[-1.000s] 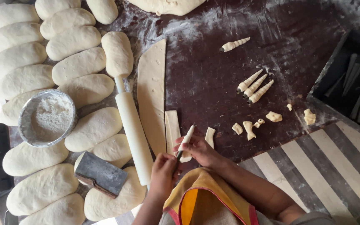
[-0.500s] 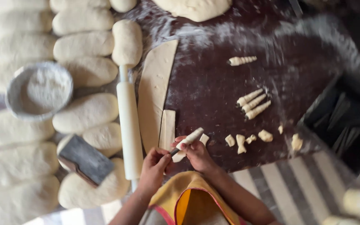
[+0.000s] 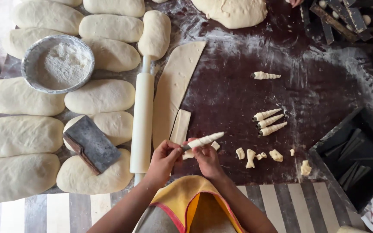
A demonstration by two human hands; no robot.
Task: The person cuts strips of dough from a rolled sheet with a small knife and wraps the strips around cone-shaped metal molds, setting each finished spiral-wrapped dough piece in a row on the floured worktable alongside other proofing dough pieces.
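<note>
Change: dough cone (image 3: pixel 203 140) is now fully wrapped | left hand (image 3: pixel 162 159) pinches its base | right hand (image 3: pixel 207 159) grips its middle | we judge the wrapping finished.

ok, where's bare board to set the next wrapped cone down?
Free: the dark floured board right of the long rolled dough strip, between the lone wrapped cone and the three grouped cones. Crowded: the left, packed with oval dough loaves, round metal flour bowl and white rolling pin.
</note>
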